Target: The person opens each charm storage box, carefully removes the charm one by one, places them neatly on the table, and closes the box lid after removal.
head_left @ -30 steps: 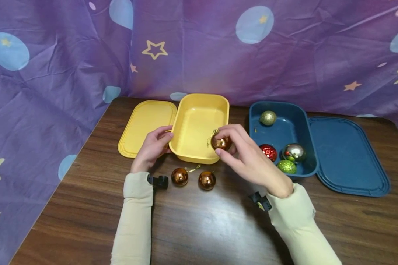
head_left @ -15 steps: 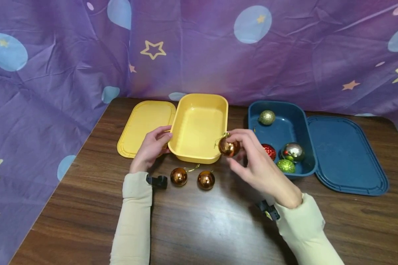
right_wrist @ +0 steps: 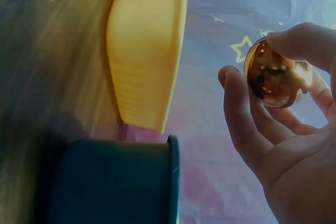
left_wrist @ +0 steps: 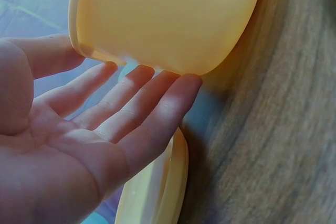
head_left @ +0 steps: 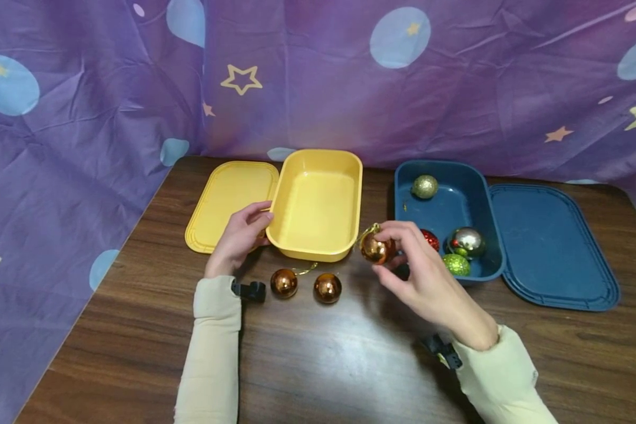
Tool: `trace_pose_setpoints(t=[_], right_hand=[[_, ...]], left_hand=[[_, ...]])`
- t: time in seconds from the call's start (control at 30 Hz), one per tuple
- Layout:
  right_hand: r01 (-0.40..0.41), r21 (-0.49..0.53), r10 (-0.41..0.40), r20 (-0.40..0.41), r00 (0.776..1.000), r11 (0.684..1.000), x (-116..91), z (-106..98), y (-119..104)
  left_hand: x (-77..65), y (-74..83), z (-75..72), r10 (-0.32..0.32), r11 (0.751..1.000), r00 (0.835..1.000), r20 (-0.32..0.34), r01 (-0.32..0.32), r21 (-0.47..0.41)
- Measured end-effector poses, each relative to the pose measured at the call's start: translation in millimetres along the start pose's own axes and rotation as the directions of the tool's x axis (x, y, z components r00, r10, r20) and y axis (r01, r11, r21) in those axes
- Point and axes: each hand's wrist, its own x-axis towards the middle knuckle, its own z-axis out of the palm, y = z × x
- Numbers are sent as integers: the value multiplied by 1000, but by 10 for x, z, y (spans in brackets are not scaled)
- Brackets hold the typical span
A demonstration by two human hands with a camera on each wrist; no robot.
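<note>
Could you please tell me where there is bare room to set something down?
Bare: tabletop between the sleeves, in front of two copper baubles; the yellow box's floor. Crowded: the blue box's near end, holding three baubles.

My long sleeves are pale cream and wrinkly, with wide cuffs. A small black gadget sticks out by each cuff, the right one with some yellow. My hands are bare.

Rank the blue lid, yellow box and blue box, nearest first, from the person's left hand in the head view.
1. Yellow box: touching the left hand.
2. Blue box: right of the yellow one.
3. Blue lid: farthest right.
</note>
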Motion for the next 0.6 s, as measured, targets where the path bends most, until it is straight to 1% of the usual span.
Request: trace_pose_setpoints(t=[0.27,0.5,0.6], right_hand=[[-18,-13,19,9,1000,1000,-149,-39,62],[-15,-57,15,13,1000,998,-245,-43,90],[-11,-52,12,28,1000,999,-276,-30,94]], left_hand=[[-4,7,-7,-4,1000,1000,4,4,22],[-2,8,-6,-16,1000,1000,-2,16,26],[-1,4,-10,-20,1000,1000,0,20,20]])
